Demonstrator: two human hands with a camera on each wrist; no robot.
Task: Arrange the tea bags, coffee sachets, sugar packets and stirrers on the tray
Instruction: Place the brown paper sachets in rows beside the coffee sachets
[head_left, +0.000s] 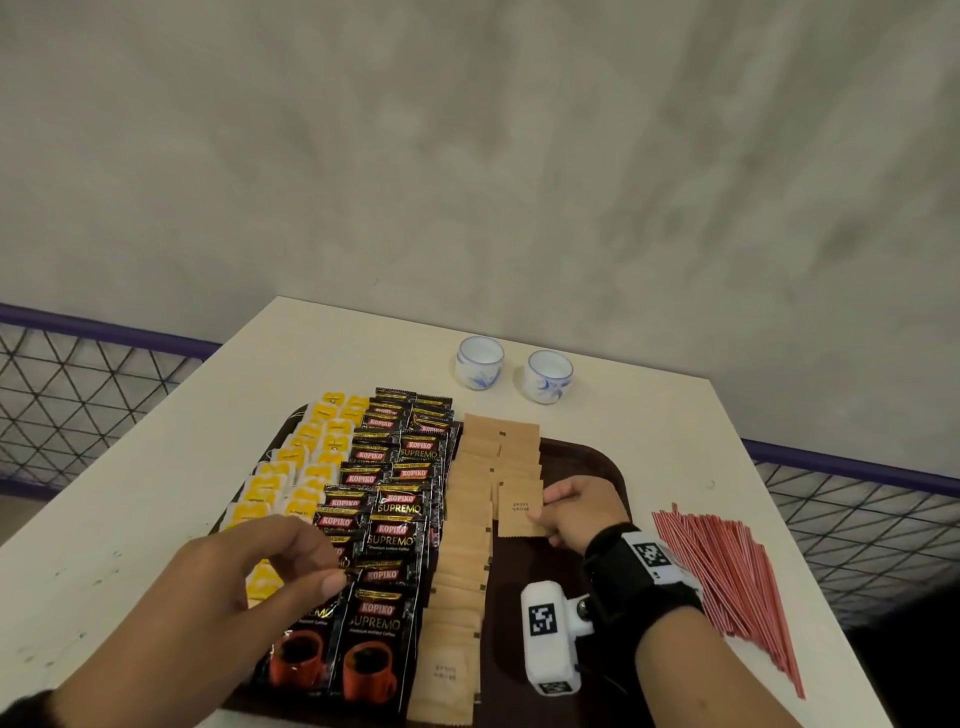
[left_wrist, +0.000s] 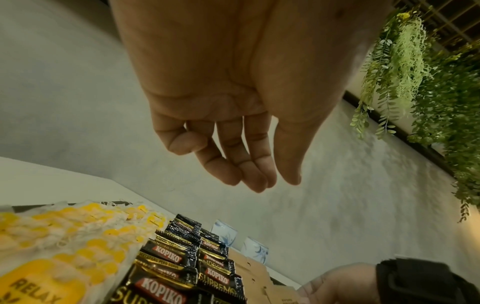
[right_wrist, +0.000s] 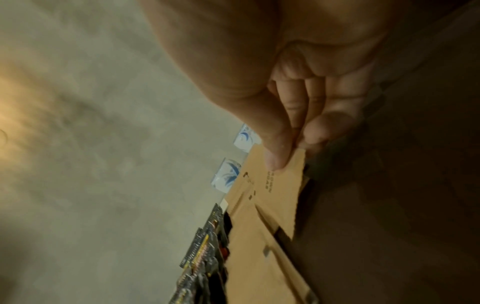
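A dark brown tray (head_left: 587, 457) holds rows of yellow tea bags (head_left: 311, 467), black Kopiko coffee sachets (head_left: 395, 514) and brown sugar packets (head_left: 467, 519). My right hand (head_left: 571, 512) pinches one brown sugar packet (head_left: 521, 508) by its right edge, thumb on top, over the second sugar column; in the right wrist view the thumb (right_wrist: 276, 144) presses that packet (right_wrist: 283, 185). My left hand (head_left: 291, 561) hovers above the coffee sachets with loosely curled fingers (left_wrist: 249, 168) and holds nothing. Red and white stirrers (head_left: 727, 577) lie in a pile on the table right of the tray.
Two white cups with blue patterns (head_left: 479, 362) (head_left: 548, 376) stand on the white table (head_left: 156, 499) behind the tray. A mesh railing (head_left: 78, 384) runs beyond the table's left and right edges. Bare tray floor lies right of the sugar packets.
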